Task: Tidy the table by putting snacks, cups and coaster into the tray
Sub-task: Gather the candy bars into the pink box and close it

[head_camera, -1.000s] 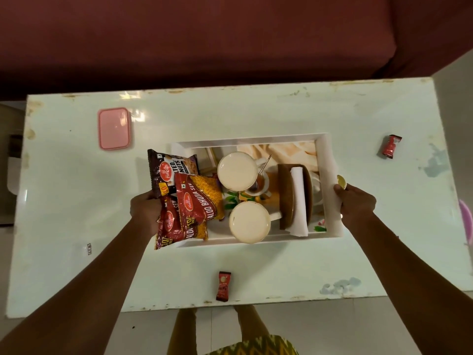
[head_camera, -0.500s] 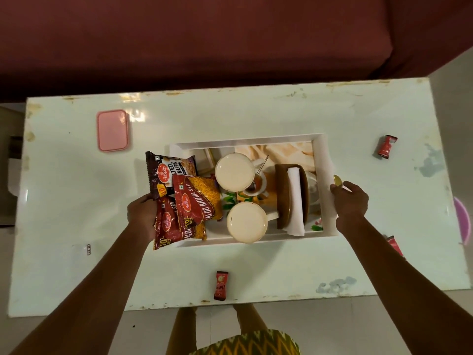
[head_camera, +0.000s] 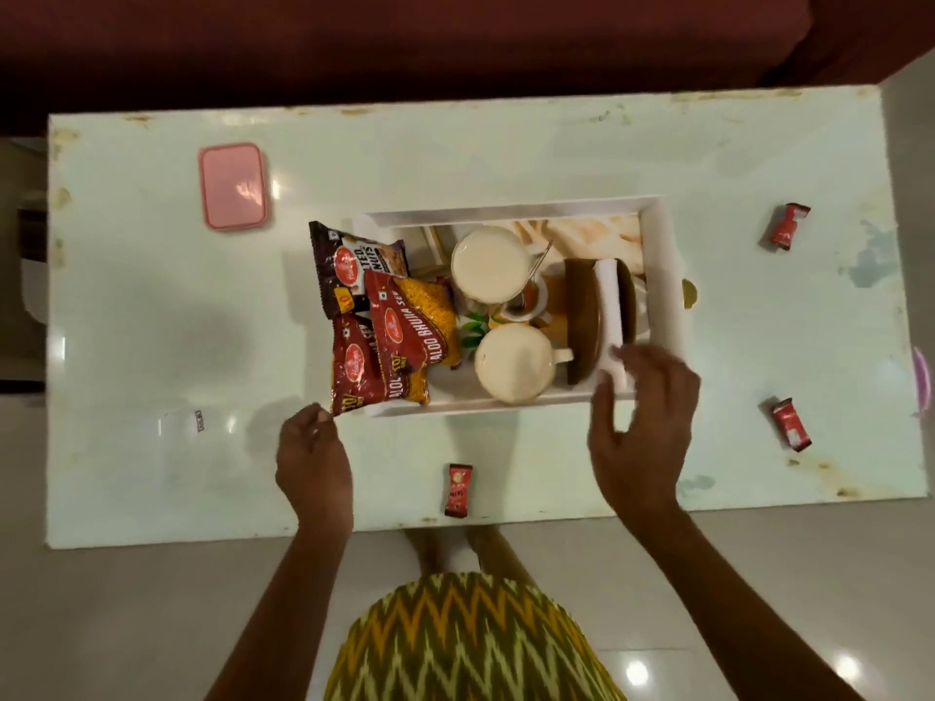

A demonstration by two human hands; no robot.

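Observation:
A white tray point(head_camera: 667, 275) sits mid-table. It holds two white cups point(head_camera: 490, 263) point(head_camera: 515, 370), a brown coaster point(head_camera: 583, 316) with a white napkin, and red snack packets point(head_camera: 389, 316) hanging over its left rim. My left hand point(head_camera: 313, 460) is off the tray at its front left corner, fingers loosely curled, empty. My right hand point(head_camera: 642, 422) hovers over the tray's front right corner, fingers spread, holding nothing. Small red sachets lie loose at the front point(head_camera: 458, 490), right point(head_camera: 790, 424) and far right point(head_camera: 787, 226).
A pink lidded box point(head_camera: 234, 185) lies at the table's back left. A small yellow item point(head_camera: 689, 293) rests just right of the tray. A maroon sofa point(head_camera: 405, 37) runs behind the table. The front table edge is close to my body.
Both hands have let go of the tray's sides and drawn back toward the front edge. The right hand has moved left over the tray's front right corner.

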